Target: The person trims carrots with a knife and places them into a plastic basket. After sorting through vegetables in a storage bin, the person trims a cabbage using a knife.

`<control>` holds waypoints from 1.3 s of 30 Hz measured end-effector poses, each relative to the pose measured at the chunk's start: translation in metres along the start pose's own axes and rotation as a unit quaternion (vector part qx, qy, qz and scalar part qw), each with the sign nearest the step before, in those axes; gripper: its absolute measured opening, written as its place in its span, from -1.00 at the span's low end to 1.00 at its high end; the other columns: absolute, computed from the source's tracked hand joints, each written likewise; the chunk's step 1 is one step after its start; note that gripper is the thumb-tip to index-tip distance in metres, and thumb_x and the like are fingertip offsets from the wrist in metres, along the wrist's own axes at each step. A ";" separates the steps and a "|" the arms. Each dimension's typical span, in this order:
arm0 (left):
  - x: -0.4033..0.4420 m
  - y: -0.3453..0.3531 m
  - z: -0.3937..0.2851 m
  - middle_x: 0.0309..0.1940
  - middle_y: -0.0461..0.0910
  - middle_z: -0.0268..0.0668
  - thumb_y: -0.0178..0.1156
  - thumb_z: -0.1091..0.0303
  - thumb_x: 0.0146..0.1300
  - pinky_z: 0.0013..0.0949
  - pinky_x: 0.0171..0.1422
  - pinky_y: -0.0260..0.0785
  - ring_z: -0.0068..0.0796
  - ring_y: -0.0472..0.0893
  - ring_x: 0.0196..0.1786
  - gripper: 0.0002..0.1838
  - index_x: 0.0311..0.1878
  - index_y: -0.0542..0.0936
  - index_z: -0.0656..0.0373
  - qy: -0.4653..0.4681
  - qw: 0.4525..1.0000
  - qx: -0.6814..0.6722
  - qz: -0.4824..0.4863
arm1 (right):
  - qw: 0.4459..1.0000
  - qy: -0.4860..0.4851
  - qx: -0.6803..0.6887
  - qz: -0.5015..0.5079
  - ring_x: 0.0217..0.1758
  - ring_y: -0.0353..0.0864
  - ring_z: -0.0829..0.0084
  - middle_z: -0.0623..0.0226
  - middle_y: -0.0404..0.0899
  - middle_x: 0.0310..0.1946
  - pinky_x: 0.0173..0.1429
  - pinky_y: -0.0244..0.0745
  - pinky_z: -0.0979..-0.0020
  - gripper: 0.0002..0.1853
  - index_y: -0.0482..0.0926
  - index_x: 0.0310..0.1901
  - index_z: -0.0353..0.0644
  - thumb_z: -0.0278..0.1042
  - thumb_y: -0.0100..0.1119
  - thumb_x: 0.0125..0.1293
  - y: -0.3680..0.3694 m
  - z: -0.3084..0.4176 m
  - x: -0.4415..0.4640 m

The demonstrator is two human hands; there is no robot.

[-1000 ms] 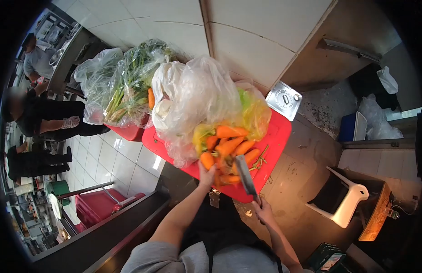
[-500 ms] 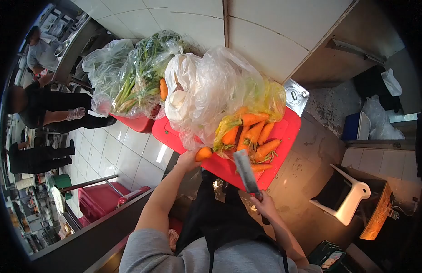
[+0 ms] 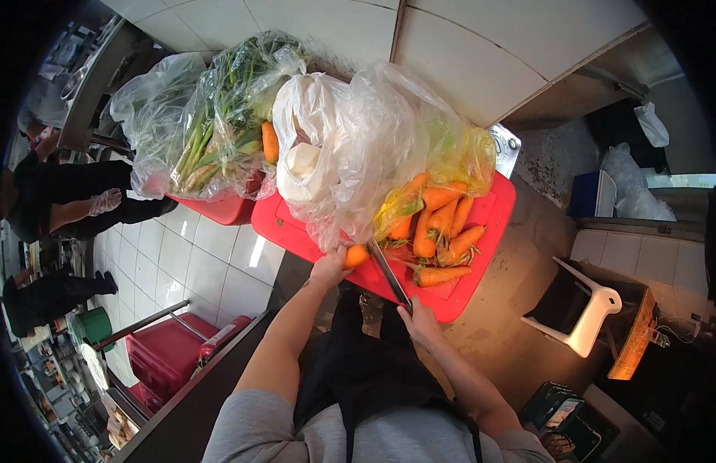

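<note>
My left hand (image 3: 330, 266) is closed around a carrot (image 3: 355, 256) at the near edge of the red lid-like surface (image 3: 273, 222). A cleaver (image 3: 389, 273) is in my right hand (image 3: 421, 322), its handle gripped and its blade seen nearly edge-on. The blade's far end is beside the held carrot; whether they touch I cannot tell. Just right of the blade, several whole carrots (image 3: 425, 238) with green stem ends lie at the mouth of a yellow plastic bag (image 3: 475, 151). One loose carrot (image 3: 443, 275) lies nearest me.
Clear bags (image 3: 381, 131) and a white bag (image 3: 296, 166) crowd the back, near bagged green onions (image 3: 211, 143) and another carrot (image 3: 270, 143). A person in dark clothes (image 3: 72, 193) stands at left. A white stool (image 3: 597, 316) is at right, a red bin (image 3: 169, 355) at lower left.
The cleaver has moved left from near the carrot pile to beside the held carrot, its blade turning edge-on. My left hand still holds the carrot. The camera view has shifted slightly.
</note>
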State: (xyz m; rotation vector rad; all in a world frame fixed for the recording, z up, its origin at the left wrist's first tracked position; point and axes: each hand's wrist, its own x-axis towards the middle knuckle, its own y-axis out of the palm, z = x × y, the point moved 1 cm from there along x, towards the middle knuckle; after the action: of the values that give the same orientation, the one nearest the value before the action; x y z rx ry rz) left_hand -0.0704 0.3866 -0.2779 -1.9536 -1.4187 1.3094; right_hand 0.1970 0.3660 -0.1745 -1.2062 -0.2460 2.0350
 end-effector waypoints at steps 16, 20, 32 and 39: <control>0.003 -0.015 0.010 -0.03 0.49 0.02 0.33 0.27 0.02 -0.14 -0.01 0.47 0.00 0.60 -0.08 -0.39 0.14 0.33 0.16 0.099 0.986 -0.133 -0.006 | 0.996 -0.055 -0.010 -0.071 -0.44 0.58 -0.03 -0.02 0.51 -0.57 -0.36 0.45 0.03 -0.65 0.27 -0.12 -0.30 -0.16 0.06 0.34 0.053 0.009 0.100; -0.024 -0.023 0.012 0.00 0.49 -0.03 0.34 0.35 -0.02 -0.25 0.09 0.41 -0.12 0.58 -0.01 -0.37 0.16 0.37 0.17 0.029 0.969 -0.219 0.106 | 0.991 -0.100 0.092 -0.007 -0.50 0.54 0.22 0.11 0.50 -0.52 -0.39 0.46 0.25 -0.65 0.36 -0.08 -0.29 -0.18 0.14 0.30 0.005 -0.012 0.081; 0.026 -0.050 -0.040 0.14 0.37 -0.07 0.29 0.33 0.07 -0.07 0.20 0.28 -0.11 0.41 0.17 -0.29 0.28 0.23 0.22 -0.038 0.950 -0.159 -0.266 | 0.981 0.082 0.172 -0.033 -0.68 0.40 0.55 0.40 0.36 -0.69 -0.56 0.28 0.42 -0.79 0.41 -0.22 -0.22 -0.29 0.19 0.28 -0.098 -0.092 -0.059; 0.067 -0.008 -0.014 0.27 0.24 -0.08 0.14 0.27 0.14 0.05 0.31 0.14 -0.02 0.28 0.27 -0.31 0.34 0.17 0.18 -0.184 0.940 0.174 -0.230 | 0.989 -0.021 0.140 -0.046 -0.77 0.30 0.61 0.46 0.29 -0.67 -0.69 0.22 0.50 -0.80 0.31 -0.31 -0.20 -0.37 0.15 0.30 -0.072 -0.138 -0.063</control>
State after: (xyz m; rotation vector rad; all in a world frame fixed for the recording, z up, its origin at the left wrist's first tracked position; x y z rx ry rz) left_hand -0.0594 0.4521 -0.2953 -1.1010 -1.5544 1.6045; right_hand 0.3634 0.3467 -0.1702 -0.9627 -0.0331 1.9398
